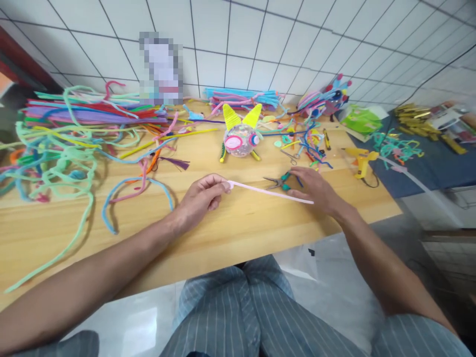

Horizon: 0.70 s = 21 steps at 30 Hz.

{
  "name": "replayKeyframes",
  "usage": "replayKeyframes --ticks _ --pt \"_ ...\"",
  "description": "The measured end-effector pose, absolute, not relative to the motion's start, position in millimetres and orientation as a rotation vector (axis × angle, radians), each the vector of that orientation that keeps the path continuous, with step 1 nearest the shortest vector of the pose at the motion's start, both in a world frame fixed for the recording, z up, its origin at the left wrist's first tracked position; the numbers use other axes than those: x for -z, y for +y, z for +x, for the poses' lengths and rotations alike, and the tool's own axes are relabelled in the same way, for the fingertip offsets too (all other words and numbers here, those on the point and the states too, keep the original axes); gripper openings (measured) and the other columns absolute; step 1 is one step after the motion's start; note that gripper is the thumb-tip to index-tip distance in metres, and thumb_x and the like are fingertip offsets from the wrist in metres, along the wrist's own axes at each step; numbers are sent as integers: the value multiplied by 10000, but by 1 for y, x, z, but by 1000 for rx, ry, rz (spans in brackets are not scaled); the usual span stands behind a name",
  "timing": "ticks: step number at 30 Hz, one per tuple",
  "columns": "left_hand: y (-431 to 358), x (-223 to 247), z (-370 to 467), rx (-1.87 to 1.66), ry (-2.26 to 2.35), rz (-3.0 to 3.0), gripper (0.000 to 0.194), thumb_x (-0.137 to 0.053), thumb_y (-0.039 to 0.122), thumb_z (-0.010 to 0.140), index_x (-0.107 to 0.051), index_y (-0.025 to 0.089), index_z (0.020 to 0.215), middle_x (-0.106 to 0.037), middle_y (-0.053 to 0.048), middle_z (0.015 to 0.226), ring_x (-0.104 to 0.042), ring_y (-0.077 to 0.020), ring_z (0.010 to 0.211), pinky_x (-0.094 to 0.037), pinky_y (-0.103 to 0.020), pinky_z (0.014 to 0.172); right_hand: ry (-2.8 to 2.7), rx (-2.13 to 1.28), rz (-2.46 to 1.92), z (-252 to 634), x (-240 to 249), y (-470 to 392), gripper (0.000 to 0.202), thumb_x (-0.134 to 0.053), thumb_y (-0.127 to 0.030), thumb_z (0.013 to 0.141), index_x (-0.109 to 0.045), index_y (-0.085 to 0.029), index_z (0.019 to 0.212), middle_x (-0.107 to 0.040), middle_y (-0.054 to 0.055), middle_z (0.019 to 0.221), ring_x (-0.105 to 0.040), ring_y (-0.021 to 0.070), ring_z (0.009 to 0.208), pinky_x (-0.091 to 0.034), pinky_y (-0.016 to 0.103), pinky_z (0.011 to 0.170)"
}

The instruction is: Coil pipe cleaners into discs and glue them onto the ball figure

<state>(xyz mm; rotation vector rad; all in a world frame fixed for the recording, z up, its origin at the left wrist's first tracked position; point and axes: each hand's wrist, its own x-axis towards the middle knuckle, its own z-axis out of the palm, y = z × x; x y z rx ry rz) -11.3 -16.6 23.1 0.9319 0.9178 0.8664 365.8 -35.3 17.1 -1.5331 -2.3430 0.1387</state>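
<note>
Between thumb and fingers, my left hand (208, 195) pinches the curled end of a pale pink pipe cleaner (273, 193), which stretches to the right. My right hand (312, 187) is at the pliers (281, 183) with green and dark handles, thumb and fingers spread around the handles; whether it grips them is unclear. The pink strip's free end passes in front of that hand. Behind stands a round clear figure (240, 143) with yellow ears, pink and blue ringed eyes and small dark-and-yellow legs.
Tangled pipe cleaners (70, 148) and bundles lie at the left. Along the tiled wall rest more bundles (241, 98) and a colourful figure (336, 94). Small scissors (293, 158), scraps and a yellow glue gun (361, 161) are at the right. The table's front edge (238, 263) is near my lap.
</note>
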Motion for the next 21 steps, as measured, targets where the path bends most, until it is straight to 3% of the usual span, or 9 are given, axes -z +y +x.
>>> replayKeyframes --ticks 8,15,21 --pt "-20 -24 -8 -880 881 870 261 -869 319 711 -688 164 818 -701 11 762 -394 -27 434 -246 -197 414 -2455 106 -1499 371 3 -38 694 -609 -532 983 -517 -122 1536 -554 273 1556 -523 419 1470 -467 631 1177" --pt "-20 -26 -10 -875 855 801 296 -875 309 674 -655 168 812 -720 12 759 -414 -32 424 -255 -191 413 -2562 229 -1466 362 4 -24 520 -564 -420 984 -633 -123 1405 -697 235 1330 -646 374 1238 -498 554 1086" --pt "-21 -31 -9 -876 840 753 268 -848 300 667 -666 158 802 -713 9 738 -425 -37 425 -257 -193 416 -2545 333 -1440 361 -7 -20 397 -628 -422 917 -735 -173 1208 -768 188 1124 -694 342 1053 -519 500 951"
